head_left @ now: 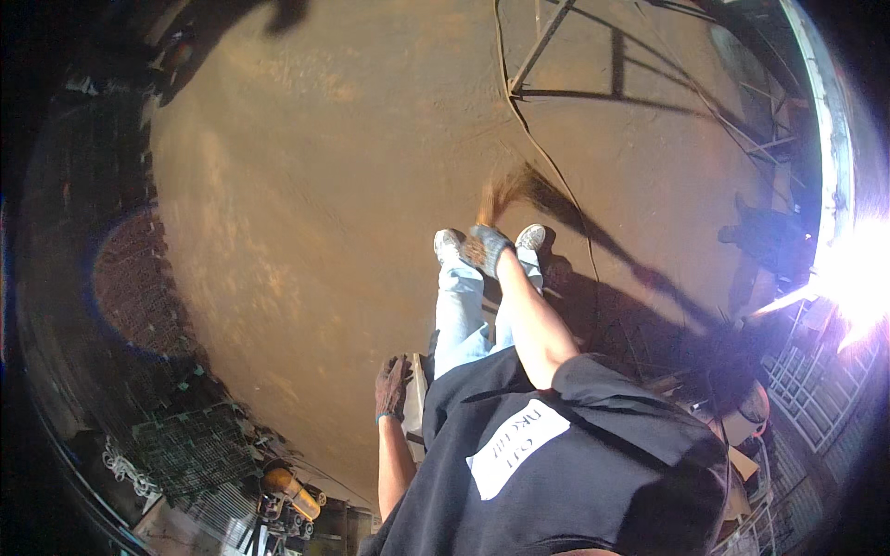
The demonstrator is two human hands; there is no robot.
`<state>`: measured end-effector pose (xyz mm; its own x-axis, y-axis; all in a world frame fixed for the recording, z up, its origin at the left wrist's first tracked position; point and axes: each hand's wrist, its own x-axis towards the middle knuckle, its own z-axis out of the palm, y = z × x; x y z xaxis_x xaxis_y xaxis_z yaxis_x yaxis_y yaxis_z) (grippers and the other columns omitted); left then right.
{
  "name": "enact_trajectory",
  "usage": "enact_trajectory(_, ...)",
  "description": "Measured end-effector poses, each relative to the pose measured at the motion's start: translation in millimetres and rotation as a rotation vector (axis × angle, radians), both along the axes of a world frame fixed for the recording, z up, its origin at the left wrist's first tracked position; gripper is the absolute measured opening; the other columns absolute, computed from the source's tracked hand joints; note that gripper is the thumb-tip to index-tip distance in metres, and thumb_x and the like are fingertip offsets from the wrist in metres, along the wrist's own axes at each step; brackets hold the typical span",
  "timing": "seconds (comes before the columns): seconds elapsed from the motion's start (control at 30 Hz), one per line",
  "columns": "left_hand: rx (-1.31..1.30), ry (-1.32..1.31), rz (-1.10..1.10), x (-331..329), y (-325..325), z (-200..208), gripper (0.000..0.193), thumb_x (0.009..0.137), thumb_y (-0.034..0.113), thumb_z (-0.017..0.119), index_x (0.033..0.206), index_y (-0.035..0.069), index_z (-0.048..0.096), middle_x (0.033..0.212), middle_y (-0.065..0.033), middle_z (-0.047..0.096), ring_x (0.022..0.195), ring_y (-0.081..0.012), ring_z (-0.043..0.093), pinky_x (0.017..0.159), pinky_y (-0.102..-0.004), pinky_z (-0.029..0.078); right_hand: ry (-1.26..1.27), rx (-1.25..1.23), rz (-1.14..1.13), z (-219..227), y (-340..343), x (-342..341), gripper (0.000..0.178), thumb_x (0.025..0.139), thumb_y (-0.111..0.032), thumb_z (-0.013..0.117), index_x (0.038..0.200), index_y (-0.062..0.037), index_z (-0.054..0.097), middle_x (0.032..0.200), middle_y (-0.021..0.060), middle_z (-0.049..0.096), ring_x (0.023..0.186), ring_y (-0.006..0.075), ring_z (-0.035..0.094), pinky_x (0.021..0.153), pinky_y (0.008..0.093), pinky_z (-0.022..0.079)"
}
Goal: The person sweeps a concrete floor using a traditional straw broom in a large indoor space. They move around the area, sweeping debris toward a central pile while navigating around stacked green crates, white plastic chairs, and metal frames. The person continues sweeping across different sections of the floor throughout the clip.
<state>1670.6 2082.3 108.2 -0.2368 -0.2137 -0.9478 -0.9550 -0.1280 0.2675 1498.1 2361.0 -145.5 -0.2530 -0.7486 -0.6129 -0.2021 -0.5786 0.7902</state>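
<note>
My right hand (pixel 487 248), in a grey and brown work glove, reaches down in front of my shins. Its fingers are closed around a small hand broom (pixel 493 202), whose brown bristles fan out near the floor just beyond my shoes. Low at my left side is my left hand (pixel 393 385), in a dark reddish-brown glove with its fingers stretched out. Right beside that hand stands a pale grey thing with a straight edge (pixel 416 398), partly hidden by my body; whether the hand touches it I cannot tell.
Brown, dusty floor (pixel 324 176) spreads ahead. A cable (pixel 547 153) runs across it toward my right shoe. Metal framework (pixel 556 56) stands at the far right. Wire mesh (pixel 199 454) and a yellow machine part (pixel 292 491) lie at lower left. A glaring light (pixel 858 278) shines at right.
</note>
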Motion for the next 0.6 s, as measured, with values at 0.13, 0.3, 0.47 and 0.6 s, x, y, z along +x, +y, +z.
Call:
enact_trajectory(0.13, -0.058, -0.098, 0.038, 24.9, -15.6, 0.2, 0.043, 0.090, 0.036, 0.059, 0.113, -0.001, 0.057, 0.100, -0.0107, 0.064, 0.089, -0.0172, 0.060, 0.077, -0.0295, 0.050, 0.681, 0.763, 0.793, 30.8, -43.7, -41.3, 0.015, 0.080, -0.015, 0.065, 0.093, -0.0149, 0.059, 0.074, 0.0034, 0.060, 0.068, 0.0203, 0.059, 0.056, 0.0383, 0.048)
enact_trajectory(0.3, -0.023, -0.081, 0.040, 30.5, -26.8, -6.3, 0.042, 0.089, 0.035, 0.061, 0.112, 0.000, 0.057, 0.099, -0.0098, 0.063, 0.087, -0.0161, 0.060, 0.076, -0.0291, 0.050, 0.773, 1.251, 1.153, 123.3, -15.1, -34.3, 0.012, 0.083, -0.021, 0.061, 0.090, -0.0142, 0.055, 0.071, 0.0054, 0.056, 0.061, 0.0194, 0.057, 0.054, 0.0344, 0.048)
enact_trajectory(0.47, 0.058, -0.009, 0.047, -0.4, -30.1, -8.2, 0.043, 0.089, 0.036, 0.061, 0.114, 0.000, 0.057, 0.099, -0.0099, 0.063, 0.087, -0.0168, 0.060, 0.077, -0.0295, 0.050, 0.679, 0.960, 0.866, 167.7, 44.1, 58.3, 0.020, 0.085, -0.029, 0.062, 0.090, -0.0110, 0.055, 0.075, 0.0065, 0.058, 0.066, 0.0264, 0.060, 0.061, 0.0413, 0.053)
enact_trajectory(0.6, 0.086, 0.059, 0.118, -19.5, -25.9, -8.7, 0.043, 0.089, 0.034, 0.061, 0.114, 0.000, 0.057, 0.100, -0.0113, 0.063, 0.089, -0.0182, 0.060, 0.077, -0.0301, 0.050, 0.582, 0.925, 0.692, 109.3, 55.1, 67.0, 0.024, 0.087, -0.032, 0.060, 0.093, -0.0090, 0.055, 0.083, 0.0090, 0.061, 0.074, 0.0294, 0.061, 0.069, 0.0449, 0.053)
